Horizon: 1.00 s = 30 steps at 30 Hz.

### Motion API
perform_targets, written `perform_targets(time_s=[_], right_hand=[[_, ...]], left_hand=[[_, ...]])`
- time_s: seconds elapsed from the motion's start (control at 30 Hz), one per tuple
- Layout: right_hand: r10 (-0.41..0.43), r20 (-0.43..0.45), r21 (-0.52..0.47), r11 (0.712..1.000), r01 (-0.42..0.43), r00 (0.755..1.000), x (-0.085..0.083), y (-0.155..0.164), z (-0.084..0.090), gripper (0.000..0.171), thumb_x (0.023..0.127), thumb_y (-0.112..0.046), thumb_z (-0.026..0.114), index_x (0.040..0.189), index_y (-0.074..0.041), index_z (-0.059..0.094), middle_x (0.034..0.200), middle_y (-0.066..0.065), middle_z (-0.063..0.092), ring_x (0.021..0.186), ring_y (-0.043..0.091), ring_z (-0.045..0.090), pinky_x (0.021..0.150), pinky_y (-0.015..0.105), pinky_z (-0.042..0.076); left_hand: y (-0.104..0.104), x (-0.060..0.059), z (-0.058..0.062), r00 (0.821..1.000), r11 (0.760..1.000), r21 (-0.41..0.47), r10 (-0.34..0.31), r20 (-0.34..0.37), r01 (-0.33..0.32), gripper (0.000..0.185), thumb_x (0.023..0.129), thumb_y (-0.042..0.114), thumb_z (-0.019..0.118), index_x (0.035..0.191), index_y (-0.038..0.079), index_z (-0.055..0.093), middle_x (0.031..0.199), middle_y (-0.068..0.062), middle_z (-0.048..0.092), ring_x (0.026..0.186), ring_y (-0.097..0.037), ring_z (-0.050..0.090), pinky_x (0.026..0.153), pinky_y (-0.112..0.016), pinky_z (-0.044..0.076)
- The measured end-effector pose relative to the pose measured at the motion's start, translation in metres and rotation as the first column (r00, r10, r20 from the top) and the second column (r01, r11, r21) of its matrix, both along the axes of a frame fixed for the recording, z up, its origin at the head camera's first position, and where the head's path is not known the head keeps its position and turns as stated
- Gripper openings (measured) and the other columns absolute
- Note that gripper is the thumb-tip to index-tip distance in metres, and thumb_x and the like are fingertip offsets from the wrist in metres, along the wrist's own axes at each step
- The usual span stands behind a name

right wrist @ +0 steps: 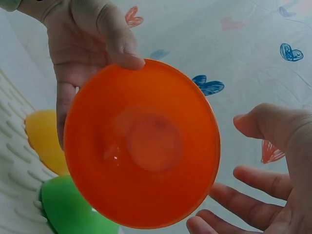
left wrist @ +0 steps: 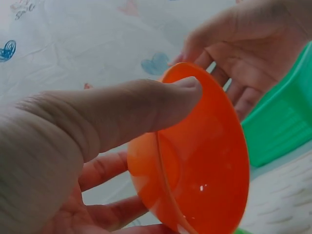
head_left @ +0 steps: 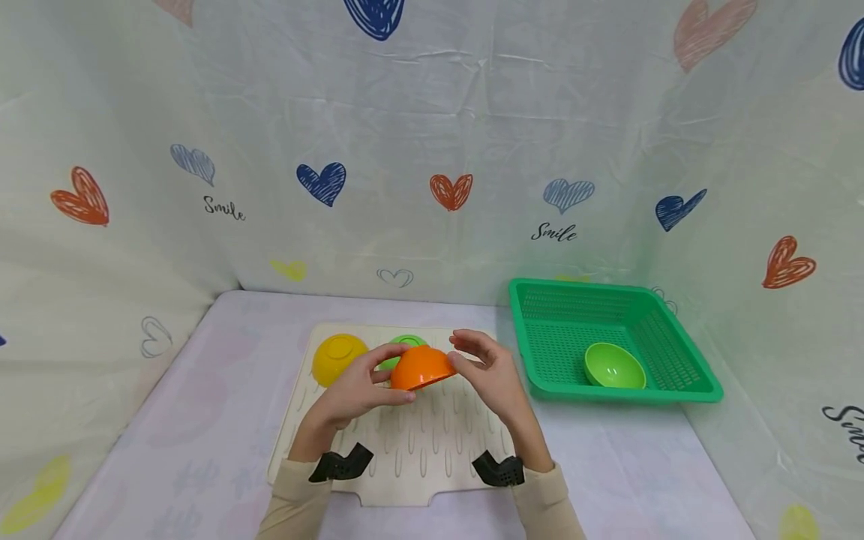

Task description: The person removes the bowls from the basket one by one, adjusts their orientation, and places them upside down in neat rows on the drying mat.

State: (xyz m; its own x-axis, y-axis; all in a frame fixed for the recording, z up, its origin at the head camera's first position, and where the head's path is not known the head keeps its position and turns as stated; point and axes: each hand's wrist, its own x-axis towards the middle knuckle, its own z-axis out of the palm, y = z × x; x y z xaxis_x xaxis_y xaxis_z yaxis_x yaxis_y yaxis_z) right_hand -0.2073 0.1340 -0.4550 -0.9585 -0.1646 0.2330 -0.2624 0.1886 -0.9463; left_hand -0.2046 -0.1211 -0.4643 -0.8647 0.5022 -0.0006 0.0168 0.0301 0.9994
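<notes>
An orange bowl [head_left: 423, 367] is held tilted above the cream ridged board [head_left: 424, 442], its opening turned downward and toward the wrists. My left hand [head_left: 354, 390] grips its left side, the thumb inside the rim and the fingers against the outer wall, as the left wrist view shows. At the bowl's right edge is my right hand [right wrist: 278, 170], fingers spread and thumb away from the rim; its fingertips reach the edge, but contact is unclear. Behind the bowl, a yellow bowl [head_left: 337, 360] and a partly hidden green bowl [head_left: 410, 341] rest upside down on the board.
To the right stands a green perforated basket [head_left: 556, 322] with a light green bowl [head_left: 613, 366] upright inside it. A pale cloth [head_left: 202, 420] covers the table. Heart-printed sheeting [head_left: 391, 232] rises at the back and both sides.
</notes>
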Motion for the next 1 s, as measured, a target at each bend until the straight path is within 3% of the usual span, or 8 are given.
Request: perform_targets(time_s=[0.1, 0.27, 0.47, 0.57, 0.67, 0.83, 0.9, 1.0], right_hand=[[0.014, -0.004, -0.001, 1.0, -0.014, 1.0, 0.001, 0.0, 0.001, 0.053, 0.095, -0.016, 0.075, 0.144, -0.009, 0.055, 0.143, 0.017, 0.059, 0.135, 0.036, 0.055, 0.105, 0.042, 0.054], [0.046, -0.008, 0.021, 0.999, -0.046, 0.999, 0.002, -0.002, 0.003, 0.08, 0.092, -0.016, 0.077, 0.159, -0.013, 0.033, 0.162, 0.015, 0.038, 0.152, 0.039, 0.034, 0.118, 0.054, 0.04], [0.036, 0.03, 0.128, 0.991, -0.039, 0.999, 0.005, -0.004, 0.004, 0.106, 0.087, -0.033, 0.079, 0.166, -0.02, 0.01, 0.173, 0.009, 0.006, 0.155, 0.051, 0.017, 0.119, 0.07, 0.027], [0.017, 0.062, 0.163, 0.986, -0.027, 0.998, 0.006, -0.006, 0.004, 0.113, 0.083, -0.038, 0.081, 0.166, -0.026, 0.005, 0.174, 0.006, 0.0, 0.153, 0.056, 0.014, 0.113, 0.079, 0.025], [0.019, 0.077, 0.17, 0.985, -0.032, 0.997, 0.007, -0.007, 0.004, 0.118, 0.081, -0.04, 0.083, 0.166, -0.03, 0.001, 0.174, 0.003, -0.003, 0.155, 0.053, 0.009, 0.112, 0.082, 0.022], [0.044, 0.083, 0.199, 0.978, -0.059, 0.996, 0.009, -0.008, 0.003, 0.123, 0.079, -0.041, 0.086, 0.166, -0.03, -0.001, 0.174, 0.003, -0.002, 0.155, 0.051, 0.013, 0.111, 0.08, 0.028], [0.049, 0.092, 0.21, 0.975, -0.067, 0.995, 0.009, -0.008, 0.003, 0.123, 0.079, -0.042, 0.087, 0.166, -0.028, 0.001, 0.174, 0.003, 0.001, 0.155, 0.051, 0.016, 0.11, 0.078, 0.033], [0.049, 0.097, 0.219, 0.973, -0.07, 0.994, 0.009, -0.009, 0.001, 0.123, 0.078, -0.041, 0.088, 0.167, -0.025, 0.005, 0.173, 0.005, 0.01, 0.153, 0.049, 0.025, 0.108, 0.069, 0.044]], left_hand=[[0.002, 0.002, 0.003, 0.999, 0.998, -0.044, 0.031, -0.042, -0.033, 0.076, 0.084, 0.011, 0.085, 0.15, 0.013, 0.048, 0.153, -0.017, 0.045, 0.132, -0.042, 0.056, 0.096, -0.043, 0.06], [0.004, 0.005, 0.005, 0.981, 0.99, -0.113, 0.061, -0.183, -0.083, 0.073, 0.082, 0.01, 0.087, 0.146, 0.017, 0.052, 0.157, -0.012, 0.044, 0.137, -0.043, 0.051, 0.108, -0.055, 0.051], [0.009, 0.007, 0.006, 0.928, 0.97, -0.18, 0.091, -0.361, -0.165, 0.07, 0.08, 0.004, 0.086, 0.142, 0.019, 0.056, 0.16, -0.013, 0.041, 0.138, -0.042, 0.048, 0.11, -0.065, 0.045], [0.012, 0.007, 0.005, 0.898, 0.958, -0.2, 0.105, -0.428, -0.207, 0.07, 0.079, 0.0, 0.086, 0.141, 0.019, 0.058, 0.163, -0.016, 0.037, 0.141, -0.044, 0.046, 0.11, -0.063, 0.045], [0.016, 0.007, 0.004, 0.859, 0.948, -0.208, 0.109, -0.5, -0.241, 0.07, 0.077, -0.003, 0.087, 0.138, 0.018, 0.06, 0.163, -0.018, 0.037, 0.143, -0.044, 0.045, 0.109, -0.06, 0.047], [0.022, 0.007, 0.006, 0.794, 0.924, -0.243, 0.094, -0.601, -0.294, 0.069, 0.075, -0.001, 0.089, 0.135, 0.02, 0.063, 0.161, -0.012, 0.041, 0.145, -0.041, 0.044, 0.107, -0.057, 0.051], [0.023, 0.008, 0.006, 0.785, 0.92, -0.254, 0.084, -0.613, -0.297, 0.068, 0.075, -0.001, 0.089, 0.134, 0.021, 0.064, 0.162, -0.01, 0.041, 0.146, -0.04, 0.044, 0.108, -0.056, 0.051], [0.025, 0.009, 0.007, 0.788, 0.921, -0.264, 0.07, -0.611, -0.286, 0.067, 0.075, -0.004, 0.088, 0.133, 0.021, 0.065, 0.162, -0.008, 0.041, 0.147, -0.038, 0.043, 0.109, -0.054, 0.05]])
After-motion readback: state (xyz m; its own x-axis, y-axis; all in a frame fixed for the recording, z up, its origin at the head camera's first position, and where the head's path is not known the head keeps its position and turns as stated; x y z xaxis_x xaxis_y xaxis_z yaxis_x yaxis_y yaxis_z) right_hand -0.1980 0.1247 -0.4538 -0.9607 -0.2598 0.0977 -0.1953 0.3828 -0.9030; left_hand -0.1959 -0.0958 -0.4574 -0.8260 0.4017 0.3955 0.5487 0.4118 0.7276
